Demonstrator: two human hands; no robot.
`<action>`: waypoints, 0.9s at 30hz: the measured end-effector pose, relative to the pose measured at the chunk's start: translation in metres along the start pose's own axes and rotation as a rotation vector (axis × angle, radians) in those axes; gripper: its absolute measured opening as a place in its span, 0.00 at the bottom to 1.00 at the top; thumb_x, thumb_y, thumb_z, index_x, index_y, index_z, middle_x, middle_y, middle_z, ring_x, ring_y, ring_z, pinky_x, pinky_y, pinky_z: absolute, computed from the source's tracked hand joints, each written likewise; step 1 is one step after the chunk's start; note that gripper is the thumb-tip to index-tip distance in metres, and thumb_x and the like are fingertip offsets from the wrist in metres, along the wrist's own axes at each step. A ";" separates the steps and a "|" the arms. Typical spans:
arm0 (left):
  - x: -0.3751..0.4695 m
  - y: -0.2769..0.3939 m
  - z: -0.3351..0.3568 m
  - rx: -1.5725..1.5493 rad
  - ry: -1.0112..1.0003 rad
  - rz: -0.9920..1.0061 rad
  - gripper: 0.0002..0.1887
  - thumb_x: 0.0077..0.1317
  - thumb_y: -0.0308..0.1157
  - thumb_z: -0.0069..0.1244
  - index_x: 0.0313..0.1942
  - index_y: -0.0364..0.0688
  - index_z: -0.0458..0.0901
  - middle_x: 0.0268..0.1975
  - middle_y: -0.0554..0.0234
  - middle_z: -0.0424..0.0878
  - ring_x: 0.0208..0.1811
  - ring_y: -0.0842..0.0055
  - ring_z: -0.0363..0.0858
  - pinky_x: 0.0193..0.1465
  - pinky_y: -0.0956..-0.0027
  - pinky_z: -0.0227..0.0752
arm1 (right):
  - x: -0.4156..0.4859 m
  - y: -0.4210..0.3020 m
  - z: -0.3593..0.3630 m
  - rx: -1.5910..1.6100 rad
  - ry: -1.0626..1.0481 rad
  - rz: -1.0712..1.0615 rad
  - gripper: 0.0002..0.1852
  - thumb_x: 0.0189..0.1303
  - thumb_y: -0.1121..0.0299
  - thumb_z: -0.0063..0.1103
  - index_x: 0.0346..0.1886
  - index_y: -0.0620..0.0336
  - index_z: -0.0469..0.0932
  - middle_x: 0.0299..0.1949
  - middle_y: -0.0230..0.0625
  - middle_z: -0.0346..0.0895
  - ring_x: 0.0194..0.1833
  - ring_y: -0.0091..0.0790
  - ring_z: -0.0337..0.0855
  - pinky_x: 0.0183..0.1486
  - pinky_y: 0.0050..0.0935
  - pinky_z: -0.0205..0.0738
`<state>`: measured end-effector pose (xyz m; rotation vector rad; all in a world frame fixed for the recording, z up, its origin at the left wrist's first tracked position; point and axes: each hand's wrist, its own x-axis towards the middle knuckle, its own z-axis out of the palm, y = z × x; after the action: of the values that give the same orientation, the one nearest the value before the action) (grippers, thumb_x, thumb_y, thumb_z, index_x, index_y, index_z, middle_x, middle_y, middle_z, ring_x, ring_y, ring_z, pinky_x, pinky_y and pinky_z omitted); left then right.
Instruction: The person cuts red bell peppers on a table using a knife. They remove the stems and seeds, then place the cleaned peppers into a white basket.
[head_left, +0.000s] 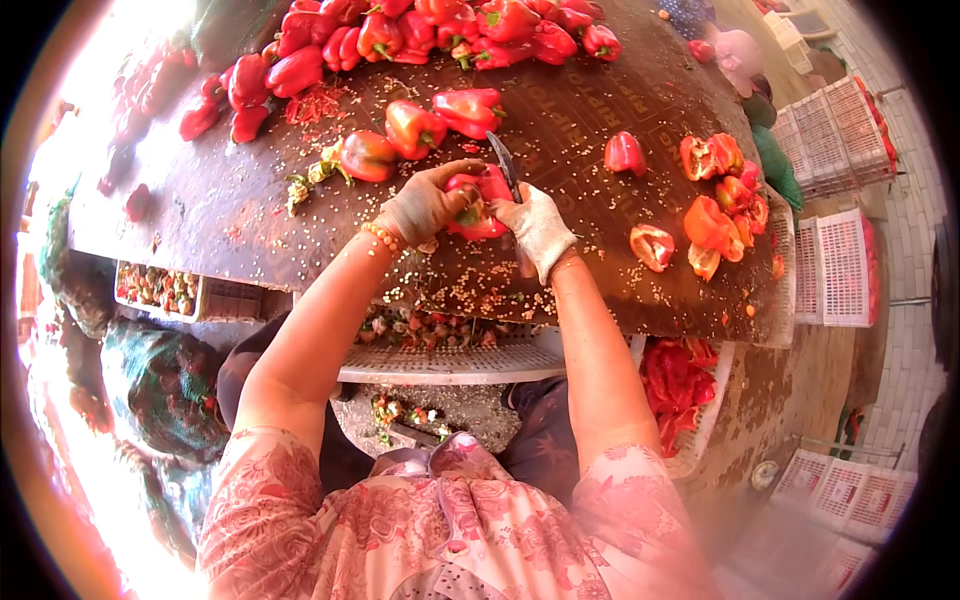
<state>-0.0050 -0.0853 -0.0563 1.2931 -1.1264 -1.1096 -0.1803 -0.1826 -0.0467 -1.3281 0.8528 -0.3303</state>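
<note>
My left hand (421, 204), in a soiled work glove, grips a red bell pepper (486, 225) by its side, with the stem end toward me. In my right hand (534, 225), also gloved, is a knife (505, 162) whose slightly curved blade points away from me, alongside the pepper. My right fingertips touch the pepper's right side. Just beyond my hands lie whole peppers, among them one orange-red pepper (414, 129) and a red one (469, 112). Cut pepper halves (652, 247) lie to the right on the brown board tabletop (555, 187).
A heap of whole peppers (450, 34) lies at the far side. Seeds and discarded cores (298, 193) litter the board. Below its edge are a white crate rim (450, 369) with cores and a crate of red pepper pieces (679, 390). Net sacks (161, 386) stand left, stacked crates (832, 135) right.
</note>
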 end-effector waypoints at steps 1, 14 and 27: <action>0.003 -0.010 -0.009 -0.106 0.027 -0.016 0.23 0.68 0.39 0.49 0.61 0.41 0.71 0.46 0.63 0.83 0.44 0.79 0.81 0.51 0.72 0.74 | -0.002 -0.004 0.003 0.029 -0.011 -0.005 0.15 0.57 0.71 0.62 0.47 0.64 0.77 0.36 0.30 0.79 0.35 0.20 0.73 0.40 0.23 0.70; -0.024 0.075 0.000 1.621 -0.293 0.507 0.12 0.54 0.40 0.59 0.37 0.51 0.81 0.42 0.69 0.79 0.44 0.71 0.78 0.43 0.64 0.71 | 0.007 -0.004 0.010 -0.160 0.108 -0.047 0.12 0.55 0.67 0.61 0.40 0.64 0.79 0.30 0.32 0.79 0.31 0.20 0.72 0.36 0.27 0.70; -0.014 0.055 -0.019 1.393 -0.257 -0.037 0.07 0.63 0.36 0.50 0.38 0.46 0.82 0.38 0.55 0.81 0.42 0.59 0.82 0.46 0.58 0.76 | -0.005 -0.026 0.028 -0.474 0.150 -0.163 0.18 0.53 0.57 0.64 0.40 0.61 0.80 0.30 0.41 0.84 0.33 0.34 0.84 0.40 0.31 0.76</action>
<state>0.0103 -0.0696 -0.0007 2.2086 -2.2345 -0.3908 -0.1578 -0.1664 -0.0201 -1.8377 0.9886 -0.3725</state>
